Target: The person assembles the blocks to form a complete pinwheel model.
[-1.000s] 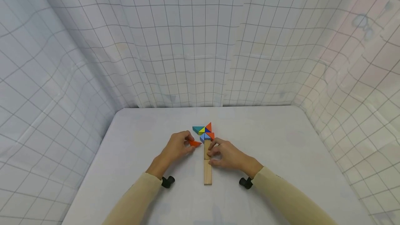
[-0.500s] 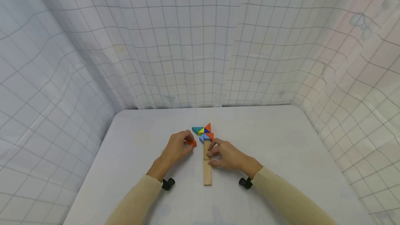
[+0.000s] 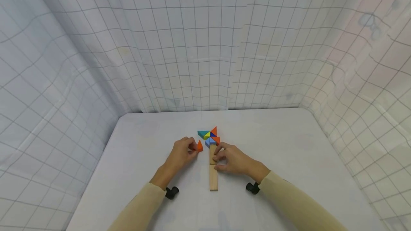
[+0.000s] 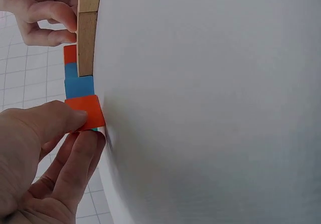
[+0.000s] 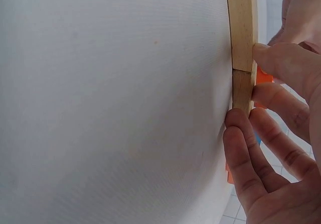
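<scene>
In the head view, my left hand point(image 3: 179, 154) pinches an orange triangular block point(image 3: 200, 147) between thumb and fingers, just left of a pinwheel of coloured blocks. The left wrist view has the thumb on this block's orange face. My right hand point(image 3: 236, 159) lies along the right side of two wooden strips point(image 3: 213, 178) set end to end; its bent fingers touch their edge near the joint. Above the strips sit a teal triangle point(image 3: 203, 133), a yellow block point(image 3: 207, 135), a dark blue one point(image 3: 213, 134), light blue blocks point(image 3: 210, 141) and orange triangles point(image 3: 214, 131).
A white table point(image 3: 273, 142) lies under everything. Grid-patterned white curtains point(image 3: 192, 63) hang behind it and on both sides. Black wrist devices point(image 3: 252, 188) sit below both wrists.
The orange block in my left hand has been turned: its point, first aimed right, now aims up, away from me. The right hand and the strips have stayed in place.
</scene>
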`<state>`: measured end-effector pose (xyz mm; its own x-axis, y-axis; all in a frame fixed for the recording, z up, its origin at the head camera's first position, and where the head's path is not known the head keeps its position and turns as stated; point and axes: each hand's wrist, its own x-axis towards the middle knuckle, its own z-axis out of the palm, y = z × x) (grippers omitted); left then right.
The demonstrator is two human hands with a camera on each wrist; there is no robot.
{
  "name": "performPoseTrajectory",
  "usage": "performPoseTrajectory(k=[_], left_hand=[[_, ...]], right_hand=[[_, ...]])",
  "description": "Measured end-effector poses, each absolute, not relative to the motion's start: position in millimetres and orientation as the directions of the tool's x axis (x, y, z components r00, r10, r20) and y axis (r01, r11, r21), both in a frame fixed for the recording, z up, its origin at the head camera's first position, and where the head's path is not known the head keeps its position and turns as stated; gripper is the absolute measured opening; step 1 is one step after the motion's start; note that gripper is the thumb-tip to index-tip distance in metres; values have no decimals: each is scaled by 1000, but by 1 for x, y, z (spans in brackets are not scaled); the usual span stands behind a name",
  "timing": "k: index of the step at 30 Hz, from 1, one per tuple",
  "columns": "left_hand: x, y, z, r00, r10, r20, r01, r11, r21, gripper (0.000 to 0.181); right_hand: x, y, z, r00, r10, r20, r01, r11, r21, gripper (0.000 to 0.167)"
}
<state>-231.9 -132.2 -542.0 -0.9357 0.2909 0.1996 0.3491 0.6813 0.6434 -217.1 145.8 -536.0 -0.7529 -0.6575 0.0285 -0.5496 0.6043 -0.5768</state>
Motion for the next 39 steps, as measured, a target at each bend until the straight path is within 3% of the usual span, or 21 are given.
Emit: performPoseTrajectory(k=[15,39], left_hand=[[-231,-116,-545,-954,277,116,282,690,667,56],[-235,-116,-547,-947,296,127,299,660,689,53]], right_hand=[[-216,147,-538,-748,-663,36,-560,600,-571,27],[-218,147,-536,-747,-664,32,-562,606,-563,30]])
